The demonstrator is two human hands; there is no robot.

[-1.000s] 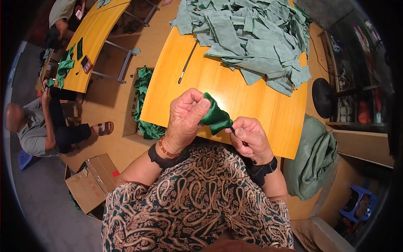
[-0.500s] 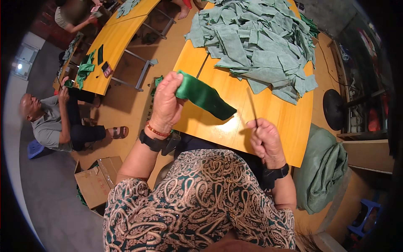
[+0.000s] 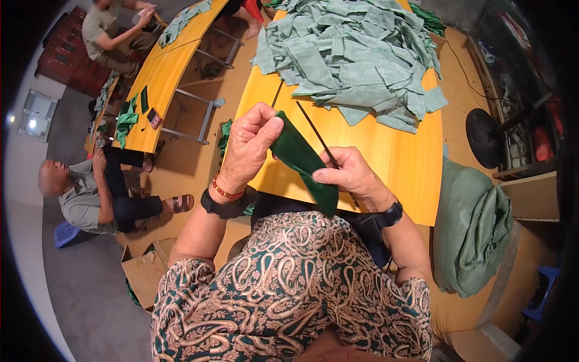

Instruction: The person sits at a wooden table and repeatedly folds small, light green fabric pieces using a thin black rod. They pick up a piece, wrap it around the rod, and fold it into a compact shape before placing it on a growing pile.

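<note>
My left hand (image 3: pixel 247 143) pinches the upper end of a narrow green velvety cloth strip (image 3: pixel 299 152) between thumb and fingers. The strip slants down to the right, above the near edge of the yellow table (image 3: pixel 401 190). My right hand (image 3: pixel 354 175) is closed around a thin dark rod (image 3: pixel 312 125), which points up and to the left behind the strip. The right thumb lies at the strip's right edge. Whether those fingers also grip the cloth is hard to tell. Farther back, a large heap of pale green cloth pieces (image 3: pixel 356 60) covers much of the table.
A bundled green sack (image 3: pixel 470 235) lies right of the table, below a black fan (image 3: pixel 482 137). On the left, a seated person (image 3: pixel 84 199) is near a second yellow table (image 3: pixel 154 78); another person (image 3: pixel 111 36) works behind it. A cardboard box (image 3: pixel 145 271) stands at lower left.
My right hand has moved left and up with the rod, reaching the cloth strip. The strip now hangs more steeply. My left hand still holds its upper end.
</note>
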